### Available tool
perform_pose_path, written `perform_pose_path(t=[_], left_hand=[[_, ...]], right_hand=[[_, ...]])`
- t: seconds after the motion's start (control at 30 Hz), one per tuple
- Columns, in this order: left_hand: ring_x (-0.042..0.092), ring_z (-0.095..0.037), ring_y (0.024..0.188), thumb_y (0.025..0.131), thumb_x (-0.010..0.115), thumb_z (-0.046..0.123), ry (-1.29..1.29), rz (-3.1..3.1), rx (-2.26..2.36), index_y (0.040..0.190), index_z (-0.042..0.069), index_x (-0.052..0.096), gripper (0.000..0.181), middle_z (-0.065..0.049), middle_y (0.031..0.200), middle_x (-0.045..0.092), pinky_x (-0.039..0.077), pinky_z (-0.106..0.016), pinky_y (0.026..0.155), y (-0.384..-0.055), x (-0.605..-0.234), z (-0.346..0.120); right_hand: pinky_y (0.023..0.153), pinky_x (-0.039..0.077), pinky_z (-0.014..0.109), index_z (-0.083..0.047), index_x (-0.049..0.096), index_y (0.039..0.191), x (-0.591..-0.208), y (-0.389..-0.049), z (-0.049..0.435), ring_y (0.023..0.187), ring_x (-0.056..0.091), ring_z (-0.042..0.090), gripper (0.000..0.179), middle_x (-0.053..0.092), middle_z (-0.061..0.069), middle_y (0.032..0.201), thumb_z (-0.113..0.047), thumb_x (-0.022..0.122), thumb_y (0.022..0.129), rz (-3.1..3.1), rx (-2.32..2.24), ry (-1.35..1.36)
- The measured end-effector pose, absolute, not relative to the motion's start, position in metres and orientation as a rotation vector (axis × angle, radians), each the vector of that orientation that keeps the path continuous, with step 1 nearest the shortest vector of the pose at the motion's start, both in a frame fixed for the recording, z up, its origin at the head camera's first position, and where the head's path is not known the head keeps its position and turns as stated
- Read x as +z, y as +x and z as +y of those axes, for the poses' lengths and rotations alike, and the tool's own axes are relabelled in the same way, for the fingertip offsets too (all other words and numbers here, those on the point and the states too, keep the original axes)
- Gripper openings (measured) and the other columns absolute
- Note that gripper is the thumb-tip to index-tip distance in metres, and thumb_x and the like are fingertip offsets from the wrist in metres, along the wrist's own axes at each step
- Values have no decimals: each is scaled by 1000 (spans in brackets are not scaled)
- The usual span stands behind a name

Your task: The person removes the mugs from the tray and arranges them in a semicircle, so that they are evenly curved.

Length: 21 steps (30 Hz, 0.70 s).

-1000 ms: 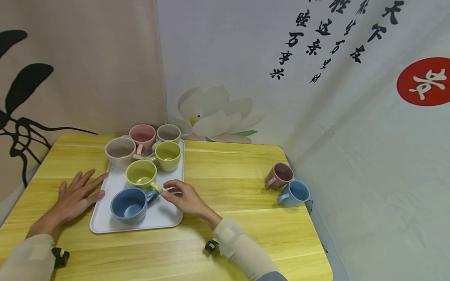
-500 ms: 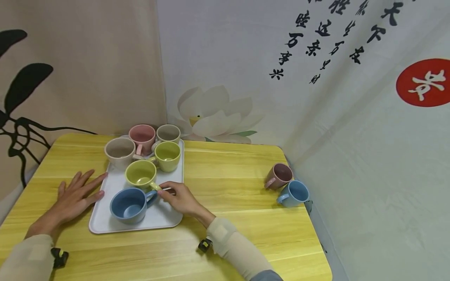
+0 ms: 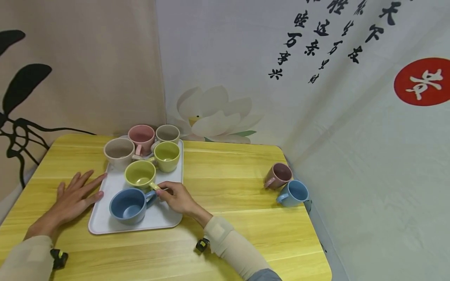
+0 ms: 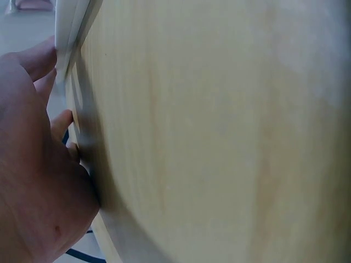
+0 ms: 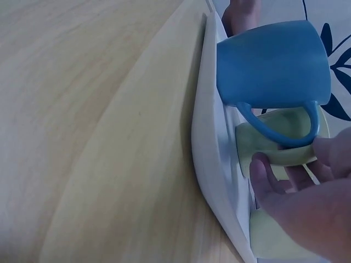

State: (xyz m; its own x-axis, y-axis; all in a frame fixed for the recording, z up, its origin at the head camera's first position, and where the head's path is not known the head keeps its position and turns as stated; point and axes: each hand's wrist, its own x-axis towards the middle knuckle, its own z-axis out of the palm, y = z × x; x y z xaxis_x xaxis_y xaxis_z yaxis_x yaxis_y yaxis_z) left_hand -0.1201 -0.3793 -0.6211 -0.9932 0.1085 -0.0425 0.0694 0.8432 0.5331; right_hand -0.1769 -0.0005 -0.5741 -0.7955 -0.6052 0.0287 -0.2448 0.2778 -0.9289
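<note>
My right hand [image 3: 180,199] pinches the handle of the nearer yellow-green mug [image 3: 135,175], which sits on a white tray [image 3: 159,220]. In the right wrist view the fingers [image 5: 266,178] curl about that handle [image 5: 290,157]. Just in front of it stands a blue mug [image 3: 127,208], its handle [image 3: 152,195] close beside my fingertips. My left hand [image 3: 75,199] lies with fingers spread on the table, fingertips at the tray's left edge. From the left wrist view, thumb and index finger meet the tray's side [image 4: 64,38].
Farther back on the tray are a second yellow-green mug [image 3: 167,157], a pink mug [image 3: 141,136], a beige mug [image 3: 119,153] and a grey-beige mug [image 3: 168,133]. A mauve mug [image 3: 278,175] and a light-blue mug [image 3: 293,193] stand near the table's right edge.
My right hand has moved slightly left, and its fingers have closed on the yellow-green mug's handle. The left hand, tray and mugs keep their places.
</note>
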Motion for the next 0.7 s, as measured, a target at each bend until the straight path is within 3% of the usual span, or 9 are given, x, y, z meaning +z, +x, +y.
perform_pose_path(t=[0.1, 0.2, 0.5, 0.7], left_hand=[[-11, -72, 167, 119, 47, 47, 136, 2947, 842, 181, 18, 23, 72, -39, 184, 3, -22, -91, 124, -120, -621, -379], [-12, -72, 167, 119, 47, 48, 135, 2945, 841, 181, 18, 23, 72, -40, 184, 3, -23, -91, 124, -121, -621, -379], [-11, -72, 167, 119, 48, 47, 147, 2949, 856, 181, 18, 24, 72, -39, 184, 4, -23, -91, 124, -120, -623, -380], [-11, -72, 167, 119, 48, 46, 157, 2956, 864, 181, 18, 24, 72, -39, 185, 4, -22, -91, 124, -120, -624, -381]], right_hand=[[79, 58, 11, 2, 78, 128, -572, -176, -1, 104, 84, 38, 25, 84, 22, 118, -14, 64, 116, 2251, -1520, -768], [80, 59, 11, 3, 77, 128, -571, -175, -1, 106, 85, 40, 25, 84, 22, 117, -14, 62, 117, 2275, -1515, -747], [86, 58, 12, -2, 80, 121, -573, -175, 1, 93, 76, -1, 23, 87, 14, 112, -17, 64, 116, 2395, -1468, -734], [86, 58, 13, -3, 81, 118, -572, -174, 5, 98, 80, 3, 22, 87, 14, 114, -15, 63, 116, 2385, -1484, -697]])
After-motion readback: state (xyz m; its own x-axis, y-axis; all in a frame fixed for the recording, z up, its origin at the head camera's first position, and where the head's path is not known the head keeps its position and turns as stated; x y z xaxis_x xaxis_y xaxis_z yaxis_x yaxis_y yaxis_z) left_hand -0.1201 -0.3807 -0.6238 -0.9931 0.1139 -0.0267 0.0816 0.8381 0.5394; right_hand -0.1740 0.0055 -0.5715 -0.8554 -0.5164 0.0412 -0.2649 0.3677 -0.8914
